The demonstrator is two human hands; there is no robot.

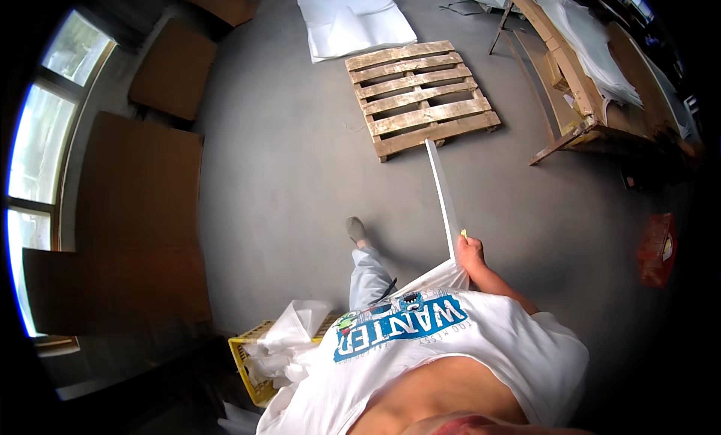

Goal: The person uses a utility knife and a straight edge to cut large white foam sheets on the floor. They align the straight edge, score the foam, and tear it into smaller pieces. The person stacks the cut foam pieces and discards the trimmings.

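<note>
Centrally, the white strip (442, 195) runs, long axis up-frame toward the pallet (432, 114), from beside the nearer R hand (471, 255), its fingers curled round a small yellow item (463, 233); L hand out of view, state can't be told.

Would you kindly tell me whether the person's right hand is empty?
No, a small yellow item sticks out of the closed right hand, beside the white strip.

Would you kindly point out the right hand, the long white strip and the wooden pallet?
Right hand (471, 253): head view, on the back of the hand.
Long white strip (444, 198): head view, midway along its length.
Wooden pallet (420, 96): head view, on a slat near its middle.
</note>
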